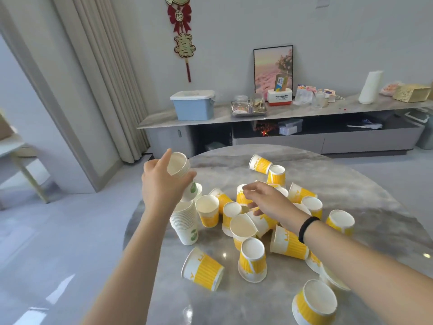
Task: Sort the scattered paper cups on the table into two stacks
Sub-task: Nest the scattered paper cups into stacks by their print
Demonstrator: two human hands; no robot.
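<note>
Head view. The left hand (161, 181) had its grip closed round a short nested bundle of white paper cups with green marks (181, 171), held tilted, mouth up, just above the tall stack of white-and-green paper cups (185, 219) standing near the left edge of the round grey marble-patterned tabletop (234, 303). The right hand (269, 202), a black band on its wrist, reached into the heap of yellow-and-white ribbed paper cups (253, 221); its fingers (254, 207) were loosely curled among the cups, and whether they had closed on one could not be told. The yellow cups lay scattered over the middle and right of the tabletop, some upright, some inverted, some on their sides, several touching; no yellow stack was visible.

Handling, as judged: the cups appeared very light and thin-walled, easily crushed by a hard squeeze and easily knocked rolling. The rolled rim or the upper wall seemed the stiffest place to take hold. The tall stack looked prone to toppling if loaded off-axis.

The tabletop was glossy, showing reflected highlights, and probably slippery under a cup. Beyond it stood a long low cabinet (281, 118) carrying a blue lidded box (193, 106), against a pale wall, with a pale curtain (103, 66) on the left.
</note>
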